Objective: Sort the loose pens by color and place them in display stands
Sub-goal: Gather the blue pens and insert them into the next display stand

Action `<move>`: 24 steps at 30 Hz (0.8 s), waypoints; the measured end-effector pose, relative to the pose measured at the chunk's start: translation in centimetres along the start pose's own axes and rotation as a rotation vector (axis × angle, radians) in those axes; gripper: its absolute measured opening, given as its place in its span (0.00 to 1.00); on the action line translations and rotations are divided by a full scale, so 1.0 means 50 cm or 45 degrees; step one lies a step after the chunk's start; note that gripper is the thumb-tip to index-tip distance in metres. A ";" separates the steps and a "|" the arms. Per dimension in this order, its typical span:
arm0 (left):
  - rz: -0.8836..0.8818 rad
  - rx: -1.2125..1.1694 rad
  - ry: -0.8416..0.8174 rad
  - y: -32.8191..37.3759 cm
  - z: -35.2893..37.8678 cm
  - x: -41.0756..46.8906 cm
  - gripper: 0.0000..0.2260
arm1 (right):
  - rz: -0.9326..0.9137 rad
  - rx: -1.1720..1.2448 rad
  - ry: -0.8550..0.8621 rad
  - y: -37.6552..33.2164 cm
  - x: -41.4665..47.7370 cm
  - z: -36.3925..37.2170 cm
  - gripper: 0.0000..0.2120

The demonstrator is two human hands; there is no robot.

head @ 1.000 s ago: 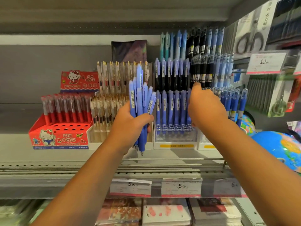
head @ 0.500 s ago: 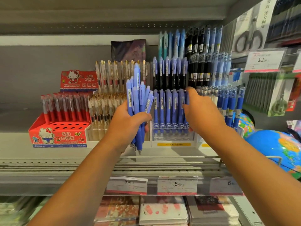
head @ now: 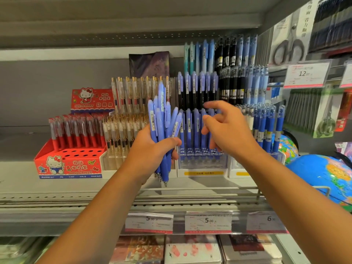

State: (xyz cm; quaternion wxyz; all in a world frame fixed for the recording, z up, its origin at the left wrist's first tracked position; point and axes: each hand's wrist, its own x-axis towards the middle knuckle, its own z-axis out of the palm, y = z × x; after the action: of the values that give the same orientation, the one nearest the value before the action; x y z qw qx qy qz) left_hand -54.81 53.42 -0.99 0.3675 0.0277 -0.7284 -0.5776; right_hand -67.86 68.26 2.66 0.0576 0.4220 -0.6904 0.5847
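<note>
My left hand [head: 152, 149] grips a bundle of several light blue pens [head: 162, 119], upright, tips pointing down, in front of the shelf. Behind it stands a clear tiered display stand [head: 202, 164] holding rows of matching blue pens [head: 192, 126], with black-barrelled pens in the tier above. My right hand [head: 228, 128] hovers in front of that stand, fingers spread and loosely bent, holding nothing.
A red cartoon-cat box [head: 70, 161] of red pens sits at the left, a stand of clear gold-clipped pens [head: 129, 119] beside it. Darker blue pens [head: 266, 128] stand at the right, with a globe [head: 323, 174] beyond. Price labels [head: 207, 221] line the shelf edge.
My right hand has drawn back from the blue pen row toward the left, and its fingers have spread. My left hand keeps hold of the bundle.
</note>
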 end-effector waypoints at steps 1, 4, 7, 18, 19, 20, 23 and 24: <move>0.011 0.003 -0.001 0.001 0.001 0.000 0.08 | -0.001 0.101 -0.060 -0.009 -0.002 0.009 0.13; 0.040 0.005 0.001 0.004 0.004 -0.001 0.09 | 0.012 0.336 -0.266 -0.033 -0.008 0.038 0.06; 0.050 -0.002 0.003 0.007 0.005 -0.001 0.10 | 0.008 0.405 -0.324 -0.039 -0.009 0.059 0.07; -0.033 -0.065 0.086 0.015 0.007 -0.005 0.07 | 0.058 0.601 0.045 -0.035 0.015 0.048 0.10; -0.013 -0.039 0.107 0.014 0.006 -0.004 0.06 | 0.046 0.608 0.078 -0.036 0.019 0.041 0.11; -0.001 -0.018 0.131 0.014 0.006 -0.003 0.06 | 0.030 0.615 0.103 -0.036 0.022 0.035 0.12; -0.013 -0.020 0.189 0.012 0.006 0.001 0.10 | -0.048 0.614 0.176 -0.038 0.032 0.024 0.11; -0.007 -0.008 0.206 0.010 0.004 0.003 0.09 | -0.076 0.602 0.203 -0.038 0.035 0.022 0.11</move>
State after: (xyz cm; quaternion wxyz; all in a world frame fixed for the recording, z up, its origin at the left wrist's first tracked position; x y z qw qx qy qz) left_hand -54.84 53.69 -0.51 0.4236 0.0752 -0.6943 -0.5769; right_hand -67.28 66.49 4.77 0.0287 0.3966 -0.5150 0.7594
